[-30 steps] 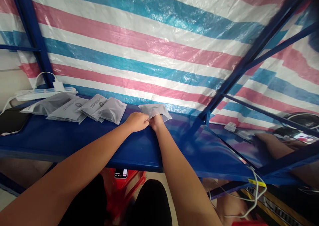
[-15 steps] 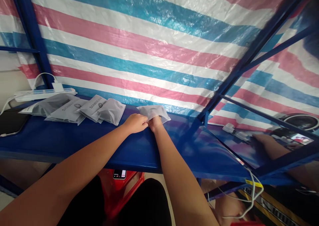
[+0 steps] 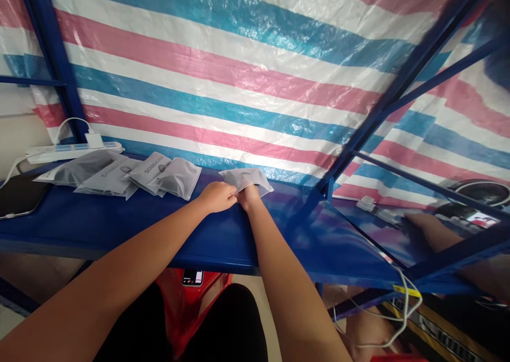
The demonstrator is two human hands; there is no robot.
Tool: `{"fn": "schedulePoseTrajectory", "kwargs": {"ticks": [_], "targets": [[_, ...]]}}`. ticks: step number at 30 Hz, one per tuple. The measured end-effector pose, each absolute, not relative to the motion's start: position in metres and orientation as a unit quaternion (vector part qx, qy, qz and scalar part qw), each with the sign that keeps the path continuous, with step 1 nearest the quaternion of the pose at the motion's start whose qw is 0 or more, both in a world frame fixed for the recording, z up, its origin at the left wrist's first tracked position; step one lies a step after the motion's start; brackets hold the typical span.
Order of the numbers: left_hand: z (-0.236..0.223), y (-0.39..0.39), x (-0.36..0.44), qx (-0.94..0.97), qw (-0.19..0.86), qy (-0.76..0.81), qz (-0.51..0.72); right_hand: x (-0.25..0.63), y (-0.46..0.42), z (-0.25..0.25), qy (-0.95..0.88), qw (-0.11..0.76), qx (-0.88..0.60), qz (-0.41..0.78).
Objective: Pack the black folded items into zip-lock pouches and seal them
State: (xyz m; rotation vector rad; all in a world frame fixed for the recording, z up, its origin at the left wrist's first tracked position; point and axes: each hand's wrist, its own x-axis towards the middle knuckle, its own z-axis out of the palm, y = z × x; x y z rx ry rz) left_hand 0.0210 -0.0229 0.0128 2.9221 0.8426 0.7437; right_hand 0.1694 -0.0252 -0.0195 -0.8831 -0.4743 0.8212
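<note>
A frosted, see-through plastic bag (image 3: pixel 241 177) lies on the blue tabletop (image 3: pixel 175 234), its mouth facing me. My left hand (image 3: pixel 219 197) has its fingers closed on the near left edge of that bag. Inside the mouth is my right hand (image 3: pixel 250 194), its fingers covered by the plastic, so whether they hold anything is hidden. Both hands are close together. To the left, several similar frosted bags (image 3: pixel 181 180) lie overlapping in a row, some with dark printed lettering.
A white power strip (image 3: pixel 75 152) with a plugged-in charger stands behind the bags, and a black tablet-like device (image 3: pixel 18 197) is at far left. Blue metal posts (image 3: pixel 358 133) frame the table. Past the right post, another person's arm (image 3: pixel 434 232) rests by a lit screen (image 3: pixel 483 219).
Both hands and the bag stay almost in the same place. The view has shifted very slightly.
</note>
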Motion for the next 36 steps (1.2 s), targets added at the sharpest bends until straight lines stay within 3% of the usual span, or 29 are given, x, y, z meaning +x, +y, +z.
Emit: {"fn": "schedulePoseTrajectory", "kwargs": {"ticks": [23,31,36], "targets": [[0.013,-0.021,0.020,0.926,0.021,0.282,0.251,0.168,-0.027,-0.015,-0.249,0.735,-0.482,0.406],[0.017,-0.021,0.021,0.917,0.001,0.315,0.247,0.169,-0.027,-0.018,-0.349,0.598,-0.613,0.380],[0.020,-0.023,0.020,0.902,0.004,0.358,0.241,0.166,-0.033,-0.012,-0.412,0.545,-0.605,0.410]]}}
